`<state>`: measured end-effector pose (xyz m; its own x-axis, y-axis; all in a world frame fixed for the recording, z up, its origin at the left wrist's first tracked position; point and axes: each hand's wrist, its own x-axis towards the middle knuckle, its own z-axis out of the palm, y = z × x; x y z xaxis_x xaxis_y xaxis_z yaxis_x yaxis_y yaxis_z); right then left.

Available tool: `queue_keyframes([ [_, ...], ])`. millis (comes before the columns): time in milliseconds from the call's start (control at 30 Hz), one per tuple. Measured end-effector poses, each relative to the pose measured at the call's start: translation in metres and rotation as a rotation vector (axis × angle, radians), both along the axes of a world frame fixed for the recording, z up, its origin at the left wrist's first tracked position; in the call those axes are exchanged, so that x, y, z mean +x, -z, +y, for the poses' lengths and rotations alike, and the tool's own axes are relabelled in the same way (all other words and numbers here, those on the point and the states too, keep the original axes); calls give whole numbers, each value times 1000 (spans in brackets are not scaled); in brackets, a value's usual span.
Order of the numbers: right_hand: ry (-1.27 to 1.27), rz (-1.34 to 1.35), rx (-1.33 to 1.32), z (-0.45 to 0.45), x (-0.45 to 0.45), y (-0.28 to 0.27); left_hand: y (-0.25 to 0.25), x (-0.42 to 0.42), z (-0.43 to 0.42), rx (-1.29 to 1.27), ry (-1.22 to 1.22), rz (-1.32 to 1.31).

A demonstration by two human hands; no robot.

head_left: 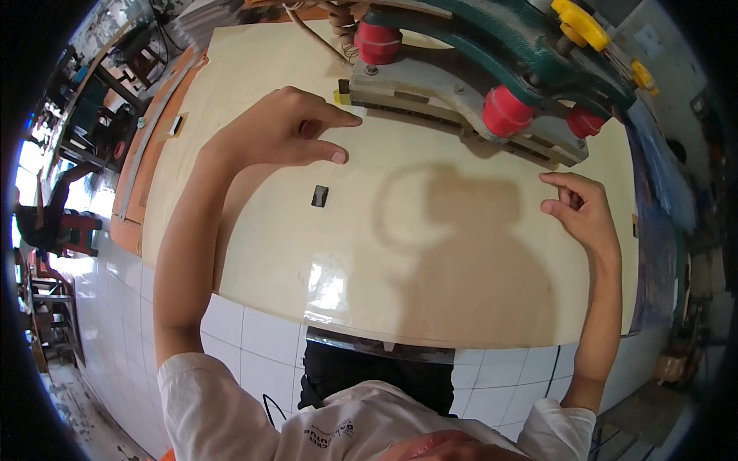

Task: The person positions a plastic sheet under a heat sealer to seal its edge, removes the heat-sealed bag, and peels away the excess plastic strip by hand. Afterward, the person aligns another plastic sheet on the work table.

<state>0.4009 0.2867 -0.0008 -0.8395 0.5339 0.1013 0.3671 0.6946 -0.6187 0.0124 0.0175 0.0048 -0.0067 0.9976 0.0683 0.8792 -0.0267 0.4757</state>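
Note:
A green machine [492, 38] with red round mounts and a long metal bar [461, 111] stands over the pale tabletop [269, 253]. Just off the bar's left end is my left hand [296, 127], thumb and index finger apart with nothing between them. My right hand [578, 201] is near the bar's right end, its thumb and index finger also parted and the other fingers curled, holding nothing visible. On the table below my left hand lies a small black piece [320, 196].
Yellow knobs [580, 24] top the machine at the upper right. A coiled cable [342, 27] runs behind it. Along the left table edge lies a metal strip [157, 131]. Another person [46, 207] is at the far left by a red stool [78, 233].

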Motion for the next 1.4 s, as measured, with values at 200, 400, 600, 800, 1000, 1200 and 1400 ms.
queue_keyframes([
  [200,11,-10,-27,-2,0,-1,4,-3,0,1,-1,-3],
  [400,3,6,-25,-1,0,2,6,-2,0,29,16,-4],
  [600,-5,2,-6,2,1,3,8,-4,0,47,21,-3],
  [800,4,-3,-15,0,1,2,6,0,-1,24,-23,2],
  [1000,-25,32,-9,3,2,4,4,1,0,50,-8,16],
  [1200,-1,9,-2,-1,1,0,4,0,0,31,-29,5],
  [1400,-6,30,16,1,2,3,5,0,-1,16,-35,12],
])
